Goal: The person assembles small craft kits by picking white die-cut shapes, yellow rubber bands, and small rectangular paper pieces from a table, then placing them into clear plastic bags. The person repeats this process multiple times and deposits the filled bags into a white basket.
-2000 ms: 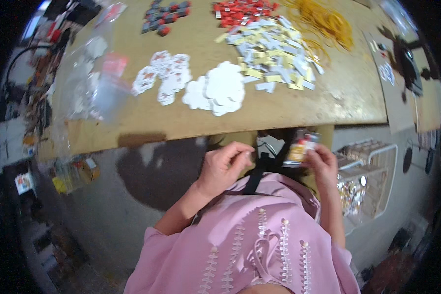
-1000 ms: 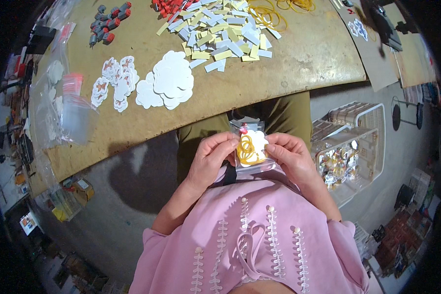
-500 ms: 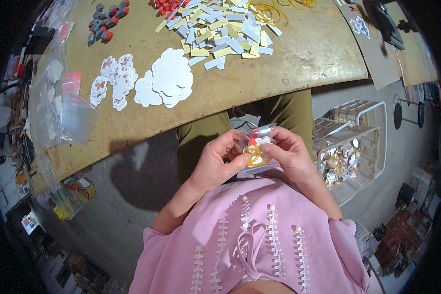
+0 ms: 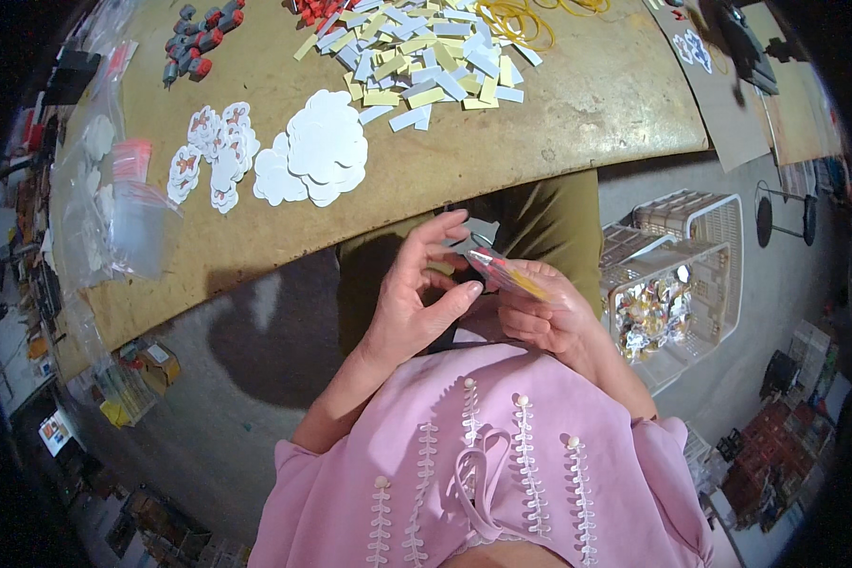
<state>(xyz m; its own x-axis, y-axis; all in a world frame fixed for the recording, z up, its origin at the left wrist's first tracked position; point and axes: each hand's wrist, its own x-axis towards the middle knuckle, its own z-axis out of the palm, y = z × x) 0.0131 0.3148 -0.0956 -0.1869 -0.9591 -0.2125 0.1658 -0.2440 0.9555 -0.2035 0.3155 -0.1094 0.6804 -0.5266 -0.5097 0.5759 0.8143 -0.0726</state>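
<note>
Over my lap, just off the table's front edge, my right hand (image 4: 549, 308) grips a small clear plastic bag (image 4: 504, 273). The bag is tilted, nearly edge-on, and red and yellow contents show through it. My left hand (image 4: 424, 281) stands beside the bag's left end with its fingers spread and curved. It looks free of the bag, though its fingertips are close to the bag's upper end. Part of the bag lies behind the right hand's fingers.
On the table (image 4: 577, 133) lie white cloud-shaped cards (image 4: 327, 147), printed cutouts (image 4: 225, 156), yellow and pale strips (image 4: 435, 57), rubber bands (image 4: 525, 24), grey-and-red pieces (image 4: 199, 40) and clear bags (image 4: 142, 222). A white plastic basket (image 4: 729, 284) with filled bags (image 4: 651, 314) stands at right.
My left hand has let go of the bag and opened, moving slightly left and up. My right hand has turned the bag from facing up to nearly edge-on.
</note>
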